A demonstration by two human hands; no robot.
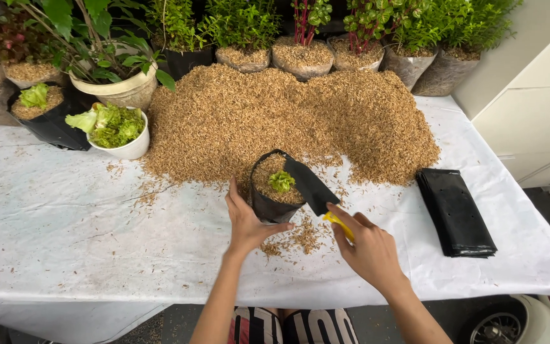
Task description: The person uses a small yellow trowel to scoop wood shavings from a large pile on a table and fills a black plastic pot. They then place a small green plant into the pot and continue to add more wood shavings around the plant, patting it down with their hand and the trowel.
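A small black grow bag [270, 205] stands on the white sheet, filled with tan husk and holding a small green seedling [281, 181]. My left hand [246, 223] cups the bag's left side. My right hand [364, 245] grips the yellow handle of a trowel [313, 188], whose black blade rests over the bag's right rim. A big heap of tan husk [288, 118] lies just behind the bag. Loose husk is scattered in front of it.
A stack of flat black bags [456, 213] lies at the right. A white bowl of green seedlings [119, 130] and a planted black bag [42, 105] sit at the left. Potted plants [300, 44] line the back. The table's front edge is near.
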